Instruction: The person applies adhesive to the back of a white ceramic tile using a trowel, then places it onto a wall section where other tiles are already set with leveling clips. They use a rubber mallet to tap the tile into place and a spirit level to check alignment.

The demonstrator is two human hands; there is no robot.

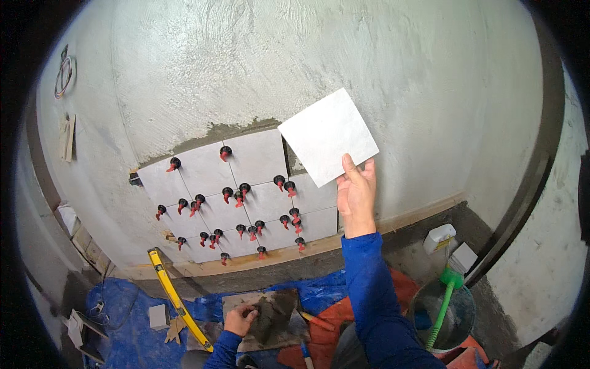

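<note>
My right hand (357,190) is raised in front of the wall, holding a square white tile (329,136) by its lower corner, thumb on the near face. The tile is tilted and overlaps the upper right end of the tiled patch. Several pale tiles (212,175) sit on the wall in rows, with black-and-red levelling clips (244,189) at their joints. Low down, my left hand (239,320) is over a board (233,301) smeared with grey mortar (270,317). Its fingers are curled in; anything between them is hidden.
A yellow spirit level (172,292) leans below the tiles. On the blue sheet (123,313) lies a small stack of white tiles (158,317). At right stand a bucket (458,326) with a green-handled tool (444,307) and a white jug (437,238). A wooden batten (393,222) runs along the wall's foot.
</note>
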